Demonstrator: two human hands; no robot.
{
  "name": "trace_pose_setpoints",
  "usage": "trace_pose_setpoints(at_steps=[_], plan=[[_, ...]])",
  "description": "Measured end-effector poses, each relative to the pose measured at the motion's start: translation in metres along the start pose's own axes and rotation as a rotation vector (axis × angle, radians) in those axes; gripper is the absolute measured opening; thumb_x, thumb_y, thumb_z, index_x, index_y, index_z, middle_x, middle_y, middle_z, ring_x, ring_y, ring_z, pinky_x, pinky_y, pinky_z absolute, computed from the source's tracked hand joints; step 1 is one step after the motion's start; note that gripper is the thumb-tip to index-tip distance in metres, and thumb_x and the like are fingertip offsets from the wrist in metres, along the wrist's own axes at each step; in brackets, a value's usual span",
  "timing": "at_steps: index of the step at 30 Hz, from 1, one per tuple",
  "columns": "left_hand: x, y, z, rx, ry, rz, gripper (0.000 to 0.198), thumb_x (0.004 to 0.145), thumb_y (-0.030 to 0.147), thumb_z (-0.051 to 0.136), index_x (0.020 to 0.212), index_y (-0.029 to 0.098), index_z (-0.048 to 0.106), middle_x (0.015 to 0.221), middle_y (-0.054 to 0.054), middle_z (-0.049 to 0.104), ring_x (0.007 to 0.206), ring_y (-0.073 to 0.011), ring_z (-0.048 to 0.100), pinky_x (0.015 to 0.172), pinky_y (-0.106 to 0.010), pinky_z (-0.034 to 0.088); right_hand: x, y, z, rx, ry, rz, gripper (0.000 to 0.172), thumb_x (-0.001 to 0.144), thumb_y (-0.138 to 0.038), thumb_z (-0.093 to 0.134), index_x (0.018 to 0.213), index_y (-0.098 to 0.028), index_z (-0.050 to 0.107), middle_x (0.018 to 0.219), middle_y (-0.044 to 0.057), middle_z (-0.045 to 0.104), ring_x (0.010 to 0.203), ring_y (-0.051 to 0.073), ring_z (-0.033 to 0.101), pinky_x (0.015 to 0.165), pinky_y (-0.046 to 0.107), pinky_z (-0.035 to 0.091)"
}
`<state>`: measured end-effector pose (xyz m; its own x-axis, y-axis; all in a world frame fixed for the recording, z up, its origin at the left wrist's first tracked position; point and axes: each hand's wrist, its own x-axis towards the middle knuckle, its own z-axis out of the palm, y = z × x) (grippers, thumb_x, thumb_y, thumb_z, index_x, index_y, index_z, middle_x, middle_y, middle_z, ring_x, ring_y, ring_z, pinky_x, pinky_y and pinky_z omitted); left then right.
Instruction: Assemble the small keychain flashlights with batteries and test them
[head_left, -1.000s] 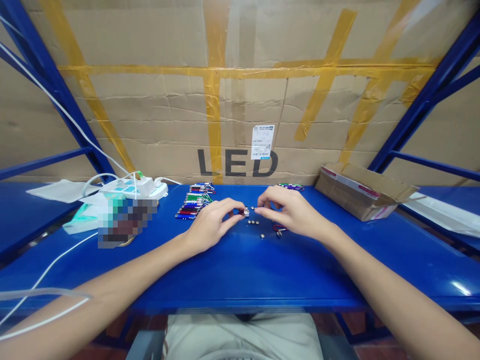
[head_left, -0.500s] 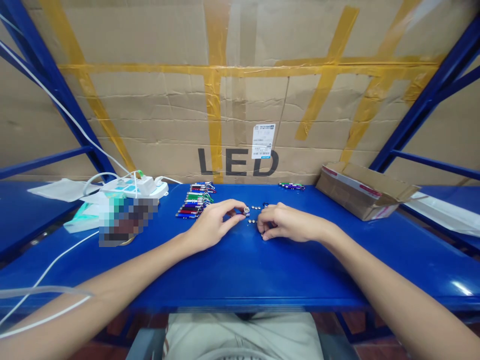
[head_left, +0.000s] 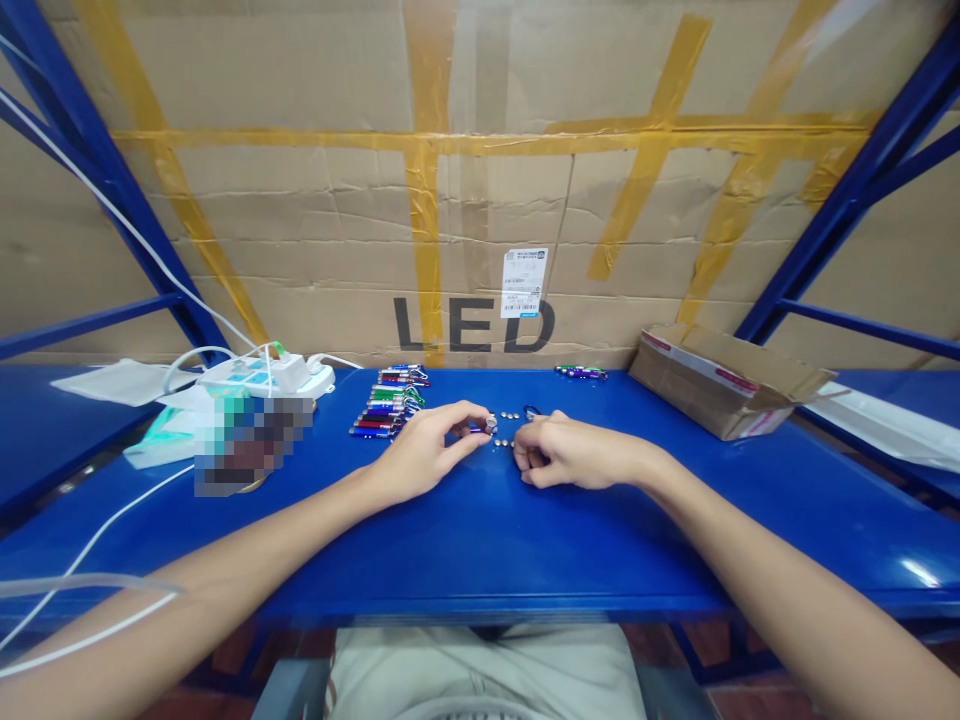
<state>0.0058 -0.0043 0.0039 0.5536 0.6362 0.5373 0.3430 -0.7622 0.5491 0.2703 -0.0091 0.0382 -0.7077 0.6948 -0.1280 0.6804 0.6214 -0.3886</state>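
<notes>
On the blue table, small silver discs lie between the hands — the left hand pinches a small metal piece between thumb and fingertips, near the pen-like tubes; the right hand is curled just beside the discs — whether its fingers clamp anything, one cannot tell

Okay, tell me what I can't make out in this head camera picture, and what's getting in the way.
All in the head view:
- Whatever the right hand may hold: its own curled fingers hide it.
- Most of the small metallic piece: the left hand covers it.
- The item on the left: pixelation masks it.
- White label: print too small.
- Open box: its near wall hides the bottom.
</notes>
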Motion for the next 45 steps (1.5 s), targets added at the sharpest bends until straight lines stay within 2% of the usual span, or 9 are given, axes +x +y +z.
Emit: trace_pose_setpoints(at_steps=[12, 14, 18, 21, 24, 34, 45], plan=[[0.0003, 0.0015, -0.0009, 0.018, -0.006, -0.007, 0.017, 0.105, 0.032, 0.067, 0.117, 0.021, 0.071, 0.107, -0.004, 0.078, 0.085, -0.0174, 0.071, 0.083, -0.03, 0.057, -0.0001, 0.0016, 0.0004, 0.023, 0.04, -0.072, 0.011, 0.093, -0.021, 0.073, 0.083, -0.02, 0.068, 0.077, -0.002, 0.072, 0.072, 0.017, 0.061, 0.088, 0.034, 0.042], [0.0005, 0.0016, -0.0012, 0.022, -0.008, -0.007, 0.017, 0.105, 0.032, 0.067, 0.117, 0.021, 0.071, 0.105, -0.003, 0.078, 0.085, -0.0173, 0.071, 0.083, -0.03, 0.057, -0.0006, 0.0004, -0.0014, 0.051, 0.098, -0.128, 0.011, 0.097, -0.024, 0.07, 0.086, -0.02, 0.067, 0.083, 0.001, 0.073, 0.076, 0.018, 0.061, 0.082, 0.031, 0.043], [0.0008, 0.0016, -0.0015, 0.029, -0.015, -0.02, 0.016, 0.104, 0.031, 0.069, 0.117, 0.021, 0.072, 0.104, -0.003, 0.078, 0.084, -0.0168, 0.071, 0.082, -0.029, 0.056, -0.0005, -0.0022, -0.0047, 0.155, 0.307, -0.179, 0.019, 0.106, -0.034, 0.059, 0.097, -0.02, 0.067, 0.084, 0.001, 0.071, 0.073, 0.017, 0.059, 0.071, 0.028, 0.043], [0.0006, 0.0007, -0.0011, 0.027, -0.016, -0.033, 0.017, 0.104, 0.032, 0.069, 0.117, 0.021, 0.072, 0.103, -0.002, 0.078, 0.082, -0.0167, 0.07, 0.081, -0.029, 0.056, 0.0002, -0.0019, -0.005, 0.191, 0.433, -0.171, 0.021, 0.106, -0.037, 0.058, 0.1, -0.02, 0.07, 0.084, 0.001, 0.071, 0.072, 0.016, 0.059, 0.071, 0.027, 0.045], [0.0004, -0.0002, -0.001, 0.025, -0.015, -0.045, 0.018, 0.104, 0.033, 0.069, 0.117, 0.022, 0.072, 0.102, -0.002, 0.078, 0.082, -0.0169, 0.07, 0.081, -0.029, 0.056, 0.0003, 0.0006, -0.0045, 0.221, 0.487, -0.149, 0.02, 0.104, -0.037, 0.061, 0.101, -0.02, 0.071, 0.085, 0.001, 0.073, 0.074, 0.017, 0.062, 0.071, 0.028, 0.047], [-0.0004, -0.0027, 0.0, 0.042, -0.014, -0.046, 0.019, 0.104, 0.037, 0.068, 0.116, 0.022, 0.072, 0.098, -0.002, 0.078, 0.08, -0.0171, 0.069, 0.079, -0.03, 0.055, 0.0031, 0.0046, -0.0033, 0.367, 0.538, -0.159, 0.022, 0.099, -0.042, 0.07, 0.104, -0.02, 0.072, 0.098, 0.005, 0.079, 0.087, 0.021, 0.072, 0.083, 0.034, 0.057], [0.0002, 0.0004, -0.0011, 0.045, -0.021, -0.056, 0.017, 0.104, 0.035, 0.069, 0.114, 0.021, 0.072, 0.094, -0.001, 0.077, 0.078, -0.0167, 0.069, 0.078, -0.029, 0.056, 0.0032, 0.0006, -0.0007, 0.376, 0.62, -0.158, 0.026, 0.101, -0.048, 0.07, 0.103, -0.022, 0.069, 0.095, 0.004, 0.078, 0.085, 0.021, 0.071, 0.08, 0.034, 0.057]])
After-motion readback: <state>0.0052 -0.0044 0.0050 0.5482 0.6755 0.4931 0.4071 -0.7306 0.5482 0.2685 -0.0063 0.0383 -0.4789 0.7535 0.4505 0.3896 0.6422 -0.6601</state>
